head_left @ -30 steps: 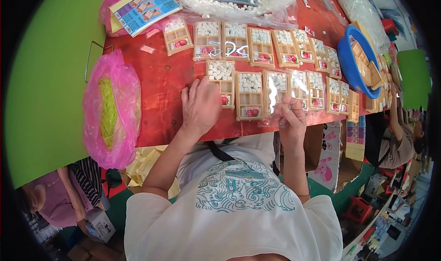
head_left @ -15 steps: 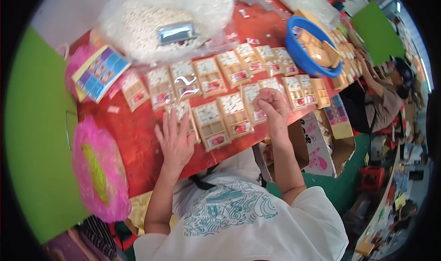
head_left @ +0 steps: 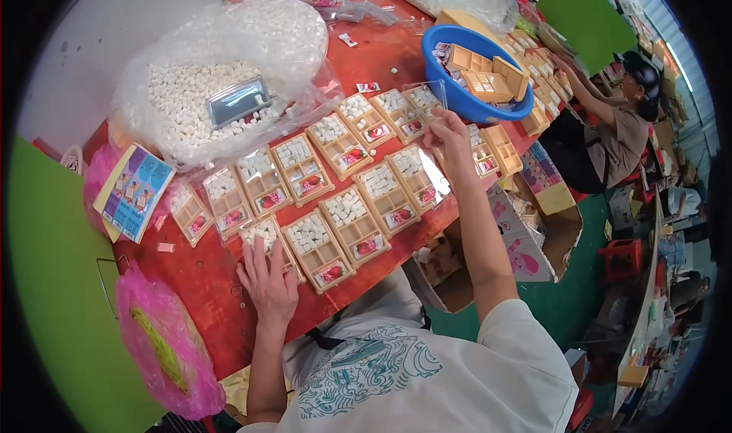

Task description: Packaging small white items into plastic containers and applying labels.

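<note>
Small wooden trays with compartments stand in two rows, holding white cubes and small red-and-white packets. My left hand (head_left: 271, 284) has its fingers stretched out over the nearest left tray (head_left: 292, 259), touching its cubes. My right hand (head_left: 451, 139) is pinched closed near the right end of the rows, beside a far-row tray (head_left: 412, 128). A thin, see-through edge by its fingertips looks like a clear plastic lid (head_left: 444, 91); the fingers partly hide it. A glare shows over the near-row tray (head_left: 422, 178) below that hand.
A large clear bag of white cubes (head_left: 171, 90) with a dark-blue scoop-like box (head_left: 238, 101) lies behind. A blue basin (head_left: 436, 75) holds wooden trays. Pink bag (head_left: 164, 341) and printed cards (head_left: 137, 193) lie left. Cardboard boxes (head_left: 522, 238) stand below the right edge; another person (head_left: 629, 124) sits farther right.
My right hand has moved away from me, from over a near-row tray toward the far row, and the see-through edge now shows by it. My left hand stays on its tray; the view has shifted.
</note>
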{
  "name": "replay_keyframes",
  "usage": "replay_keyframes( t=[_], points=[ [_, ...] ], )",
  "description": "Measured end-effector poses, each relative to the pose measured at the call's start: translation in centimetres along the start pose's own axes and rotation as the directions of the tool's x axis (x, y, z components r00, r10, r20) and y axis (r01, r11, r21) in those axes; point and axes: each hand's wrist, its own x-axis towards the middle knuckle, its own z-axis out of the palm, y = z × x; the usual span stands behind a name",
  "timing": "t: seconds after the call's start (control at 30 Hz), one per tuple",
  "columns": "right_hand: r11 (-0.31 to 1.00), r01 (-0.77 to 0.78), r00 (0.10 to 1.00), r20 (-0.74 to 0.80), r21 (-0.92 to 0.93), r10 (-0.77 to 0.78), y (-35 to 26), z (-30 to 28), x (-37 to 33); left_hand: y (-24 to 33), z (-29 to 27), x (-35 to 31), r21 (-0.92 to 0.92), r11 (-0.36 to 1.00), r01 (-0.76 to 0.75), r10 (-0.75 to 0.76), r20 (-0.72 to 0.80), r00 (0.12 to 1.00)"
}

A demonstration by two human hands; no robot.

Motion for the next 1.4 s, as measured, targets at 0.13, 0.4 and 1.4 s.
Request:
replay_keyframes(
  t=[0.13, 0.4, 1.4],
  points=[
    [0.979, -0.202, 0.975, 0.093, -0.006, 0.202, 1.9, -0.7, 5.1, 0.2, 0.0, 0.1, 0.001, 1.000, 0.021, -0.021, 0.026, 0.999],
    [0.950, -0.293, 0.904, 0.292, -0.109, 0.312, 4.8, 2.4, 8.1, 0.3, 0.0, 0.1, 0.026, 1.000, 0.013, -0.014, 0.034, 0.999],
    [0.211, 0.718, 0.696, 0.677, -0.664, -0.238, 5.4, 13.4, -4.6, -0.4, 0.7, 0.2, -0.038, 0.999, -0.034, 0.030, -0.108, 0.994]
  ],
)
